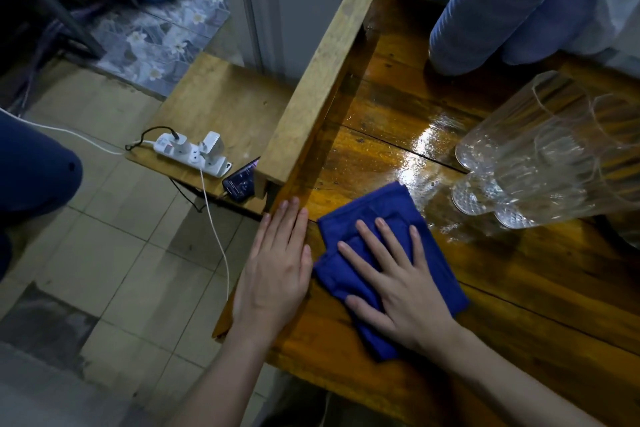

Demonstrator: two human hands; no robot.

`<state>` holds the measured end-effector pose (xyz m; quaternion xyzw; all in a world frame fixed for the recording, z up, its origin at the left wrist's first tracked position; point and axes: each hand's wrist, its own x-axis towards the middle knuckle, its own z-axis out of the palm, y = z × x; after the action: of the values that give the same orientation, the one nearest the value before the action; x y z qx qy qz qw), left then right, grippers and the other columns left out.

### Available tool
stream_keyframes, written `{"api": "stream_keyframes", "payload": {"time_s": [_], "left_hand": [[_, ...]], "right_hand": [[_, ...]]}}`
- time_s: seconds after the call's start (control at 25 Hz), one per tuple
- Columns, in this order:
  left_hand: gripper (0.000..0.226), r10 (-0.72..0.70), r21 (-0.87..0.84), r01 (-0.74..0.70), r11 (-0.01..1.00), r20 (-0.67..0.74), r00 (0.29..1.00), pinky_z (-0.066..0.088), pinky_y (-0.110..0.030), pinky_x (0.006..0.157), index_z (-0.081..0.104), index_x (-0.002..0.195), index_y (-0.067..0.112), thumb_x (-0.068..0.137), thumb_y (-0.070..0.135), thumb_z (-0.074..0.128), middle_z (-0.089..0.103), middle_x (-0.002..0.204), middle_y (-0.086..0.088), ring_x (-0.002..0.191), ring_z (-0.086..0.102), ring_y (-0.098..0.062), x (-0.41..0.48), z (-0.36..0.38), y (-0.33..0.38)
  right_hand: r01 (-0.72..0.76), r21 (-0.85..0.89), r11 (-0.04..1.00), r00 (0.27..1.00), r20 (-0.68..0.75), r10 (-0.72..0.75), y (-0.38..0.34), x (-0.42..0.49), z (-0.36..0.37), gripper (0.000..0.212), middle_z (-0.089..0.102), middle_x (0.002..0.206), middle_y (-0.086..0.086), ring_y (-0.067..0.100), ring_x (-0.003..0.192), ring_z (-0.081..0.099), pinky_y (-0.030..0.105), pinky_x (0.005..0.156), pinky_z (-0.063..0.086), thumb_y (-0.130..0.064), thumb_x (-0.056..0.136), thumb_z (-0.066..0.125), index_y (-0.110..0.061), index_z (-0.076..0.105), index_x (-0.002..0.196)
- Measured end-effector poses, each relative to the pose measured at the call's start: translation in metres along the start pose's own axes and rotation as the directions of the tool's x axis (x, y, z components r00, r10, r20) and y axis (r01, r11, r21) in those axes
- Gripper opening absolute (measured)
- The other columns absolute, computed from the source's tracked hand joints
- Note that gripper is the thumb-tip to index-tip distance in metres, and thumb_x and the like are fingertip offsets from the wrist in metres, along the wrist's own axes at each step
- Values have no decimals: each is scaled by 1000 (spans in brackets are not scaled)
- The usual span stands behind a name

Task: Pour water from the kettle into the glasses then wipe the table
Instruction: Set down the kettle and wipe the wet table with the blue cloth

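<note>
A folded blue cloth (433,267) lies on the dark wooden table (519,305) near its left edge. My right hand (398,284) presses flat on the cloth with fingers spread. My left hand (277,267) rests flat on the table's left edge, beside the cloth, holding nothing. A wet, shiny patch (426,149) spreads on the wood beyond the cloth. Several clear glasses (533,163) stand at the right, close to the wet patch. No kettle is in view.
Stacks of blue plastic cups (491,10) stand at the table's far side. A raised wooden rail (322,80) runs along the left edge. Lower left, a small shelf (221,104) holds a white power strip (194,152) and a phone (242,184). Tiled floor lies below.
</note>
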<state>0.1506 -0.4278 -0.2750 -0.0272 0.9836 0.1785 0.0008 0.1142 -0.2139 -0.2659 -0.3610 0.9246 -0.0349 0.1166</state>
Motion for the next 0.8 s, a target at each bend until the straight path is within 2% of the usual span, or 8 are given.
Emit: {"api": "stream_keyframes", "payload": {"time_s": [0.16,0.32,0.56,0.68,0.8], "left_hand": [[53,-36,-37,35,999,-14,999,15,-36,119,26,149,10,99,26,27,22,158,-6,148,14,-14,-2,3,-1],[53,-49,-38,47,998,-30,998,14,-34,120,28,148,9,98,26,31,24,158,-6,147,16,-13,-1,4,1],[52,-42,-45,41,998,-40,998,16,-34,119,28,148,10,98,25,32,24,157,-6,147,16,-13,-1,6,1],[51,-40,-53,37,998,-63,997,13,-32,119,31,147,10,98,25,34,26,156,-6,146,17,-13,-1,7,1],[51,-39,-31,37,999,-69,997,14,-33,119,32,147,10,98,25,36,28,155,-7,146,18,-14,-1,5,1]], "right_hand": [[-35,1,999,998,-47,35,-6,51,-2,66,3,165,0,24,151,-5,64,116,2,-66,94,21,-40,10,153],[-109,28,994,986,-127,112,7,106,-9,64,10,164,-1,23,151,2,63,116,2,-65,94,22,-39,18,152],[-311,128,942,919,-213,333,49,186,-20,59,14,164,0,22,151,4,62,116,-3,-57,95,23,-39,22,152],[-381,215,899,856,-287,431,59,199,-24,50,25,161,3,24,150,13,62,116,1,-44,98,33,-34,37,147],[-331,307,892,850,-313,423,57,196,-27,41,35,157,4,26,148,20,62,117,4,-26,98,42,-27,50,138]]}}
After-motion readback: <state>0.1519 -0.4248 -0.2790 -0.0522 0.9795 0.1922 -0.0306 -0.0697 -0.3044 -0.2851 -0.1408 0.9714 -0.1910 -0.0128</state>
